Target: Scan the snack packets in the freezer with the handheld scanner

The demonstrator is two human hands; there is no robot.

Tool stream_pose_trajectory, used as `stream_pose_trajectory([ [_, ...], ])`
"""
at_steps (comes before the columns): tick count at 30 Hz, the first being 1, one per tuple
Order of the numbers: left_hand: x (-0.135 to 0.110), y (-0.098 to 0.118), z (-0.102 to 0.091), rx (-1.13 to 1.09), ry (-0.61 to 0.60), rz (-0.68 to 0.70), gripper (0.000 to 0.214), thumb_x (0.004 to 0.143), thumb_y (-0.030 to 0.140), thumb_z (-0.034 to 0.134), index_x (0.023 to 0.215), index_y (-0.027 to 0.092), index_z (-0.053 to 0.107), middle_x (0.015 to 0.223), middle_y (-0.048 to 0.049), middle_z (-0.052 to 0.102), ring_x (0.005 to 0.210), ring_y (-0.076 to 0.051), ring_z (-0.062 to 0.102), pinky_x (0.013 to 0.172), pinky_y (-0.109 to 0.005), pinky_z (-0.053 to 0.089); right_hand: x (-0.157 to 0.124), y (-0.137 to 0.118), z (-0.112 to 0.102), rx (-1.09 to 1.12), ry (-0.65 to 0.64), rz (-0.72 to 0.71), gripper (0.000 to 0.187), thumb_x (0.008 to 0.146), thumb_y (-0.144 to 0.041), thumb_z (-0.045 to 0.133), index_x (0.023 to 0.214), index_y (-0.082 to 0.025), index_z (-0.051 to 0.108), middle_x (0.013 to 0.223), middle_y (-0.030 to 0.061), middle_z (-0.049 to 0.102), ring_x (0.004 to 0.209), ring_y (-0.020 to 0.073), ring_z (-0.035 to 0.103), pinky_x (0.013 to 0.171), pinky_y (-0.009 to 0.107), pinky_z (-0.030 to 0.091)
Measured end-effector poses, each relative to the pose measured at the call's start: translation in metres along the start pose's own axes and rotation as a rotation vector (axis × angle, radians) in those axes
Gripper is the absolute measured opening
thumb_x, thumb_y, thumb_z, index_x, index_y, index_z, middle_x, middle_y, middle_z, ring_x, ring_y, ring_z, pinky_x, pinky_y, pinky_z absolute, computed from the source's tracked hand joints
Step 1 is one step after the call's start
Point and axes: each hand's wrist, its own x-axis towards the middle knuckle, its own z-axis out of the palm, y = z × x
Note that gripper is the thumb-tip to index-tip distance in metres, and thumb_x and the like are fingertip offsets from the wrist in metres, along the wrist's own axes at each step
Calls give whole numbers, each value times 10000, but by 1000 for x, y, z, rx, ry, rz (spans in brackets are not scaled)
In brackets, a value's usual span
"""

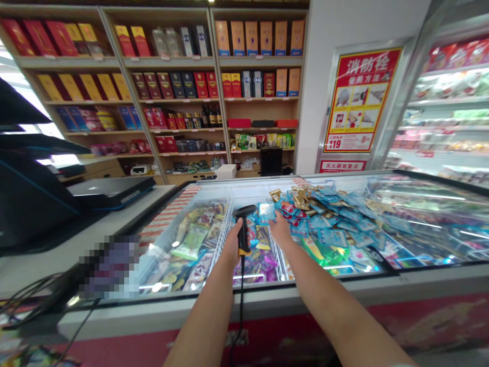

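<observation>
My left hand (234,243) is closed round the handle of a black barcode scanner (243,220), whose head points right and whose cable hangs down between my arms. My right hand (280,228) holds a small blue packet (266,210) up in front of the scanner head. Both hands hover over the glass lid of a chest freezer (244,189). A heap of small blue packets (328,216) lies on the lid just right of my right hand.
Frozen goods show through the freezer glass. A black till screen (26,199) and a flat black device (110,191) stand on the counter at left, with cables below. Shelves of boxed goods (183,84) fill the back wall. A red poster (361,99) and a fridge (451,102) are right.
</observation>
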Motion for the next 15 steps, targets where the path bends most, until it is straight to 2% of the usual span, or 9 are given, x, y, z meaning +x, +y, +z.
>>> stream_pose_trajectory([
  [11, 1, 0, 1, -25, 29, 5, 438, 708, 570, 663, 774, 145, 582, 574, 17, 552, 417, -73, 478, 365, -191, 349, 0, 0, 0, 23, -32, -23, 505, 869, -209, 502, 1371, -171, 468, 1298, 114, 599, 1191, 229, 565, 987, 313, 403],
  [15, 1, -1, 1, -29, 33, 4, 428, 706, 561, 667, 768, 147, 578, 576, 18, 549, 421, -71, 479, 368, -190, 355, 2, 3, 2, 36, -28, -32, 510, 866, -208, 500, 1371, -143, 466, 1298, 139, 595, 1188, 238, 566, 987, 323, 403],
])
